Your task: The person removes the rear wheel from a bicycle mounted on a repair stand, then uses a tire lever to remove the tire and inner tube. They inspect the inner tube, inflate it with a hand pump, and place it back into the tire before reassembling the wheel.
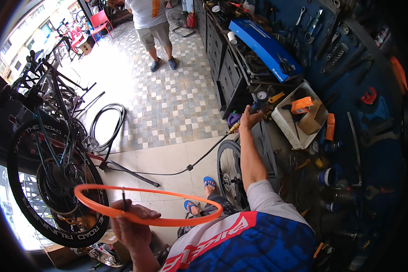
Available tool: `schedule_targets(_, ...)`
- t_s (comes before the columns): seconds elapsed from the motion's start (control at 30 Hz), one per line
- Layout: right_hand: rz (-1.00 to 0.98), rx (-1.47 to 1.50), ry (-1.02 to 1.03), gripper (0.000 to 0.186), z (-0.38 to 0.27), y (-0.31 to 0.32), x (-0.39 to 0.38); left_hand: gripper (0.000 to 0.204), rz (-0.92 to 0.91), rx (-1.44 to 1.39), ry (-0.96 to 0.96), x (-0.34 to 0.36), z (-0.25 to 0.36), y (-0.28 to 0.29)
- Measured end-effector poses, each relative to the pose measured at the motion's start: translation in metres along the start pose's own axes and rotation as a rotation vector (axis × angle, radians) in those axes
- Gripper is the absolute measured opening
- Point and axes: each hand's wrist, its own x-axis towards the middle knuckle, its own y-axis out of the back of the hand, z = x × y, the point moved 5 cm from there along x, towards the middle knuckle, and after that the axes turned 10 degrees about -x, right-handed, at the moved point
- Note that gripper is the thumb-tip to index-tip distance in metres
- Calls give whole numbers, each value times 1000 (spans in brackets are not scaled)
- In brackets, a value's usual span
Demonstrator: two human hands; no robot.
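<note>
Orange inner tube [186,221] flat, valve [123,199] upright.

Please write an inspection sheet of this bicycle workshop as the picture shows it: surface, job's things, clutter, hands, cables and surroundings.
Surface: tiled floor, pale, sunlit at the left.
Job's things: orange inner tube, a thin hoop with a dark valve; black air hose with a brass end and gauge; bare wheel leaning on the workbench.
Clutter: white basket with cardboard boxes, bottles and small tools on the bench.
Hands: left hand grips the tube by its valve; right hand holds the hose head.
Cables: hose runs across the floor; a loose black tyre lies there too.
Surroundings: black bicycle on a stand at left, blue tool wall, another person standing behind.
</note>
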Motion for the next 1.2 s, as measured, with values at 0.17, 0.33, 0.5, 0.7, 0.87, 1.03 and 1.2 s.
schedule_targets(0.17, 128, -46, 73, 72, 21, -14, -24, 50, -79, -318, -36, 81, 43, -75)
schedule_targets(0.33, 80, -74, -140, 70, 67, -28, -41, 37, -133, -132, 112, 177, 59, -109)
schedule_targets(0.5, 34, -112, -160, 59, 100, -29, -31, 27, -82, 120, 266, 228, 60, -108)
schedule_targets(0.7, -399, -67, -142, 46, 88, -12, -71, 28, -202, 402, 321, 238, 38, -82)
schedule_targets(0.87, -968, 487, -17, 26, -38, 62, -176, 26, -260, 516, 423, 213, -17, -37)
schedule_targets(1.03, -1064, 420, 296, 48, -163, 163, -243, 22, -299, 481, 452, 170, -88, 6)
schedule_targets(1.2, -1142, 334, 229, 83, -188, 207, -317, 28, -345, 471, 415, 123, -128, 43)
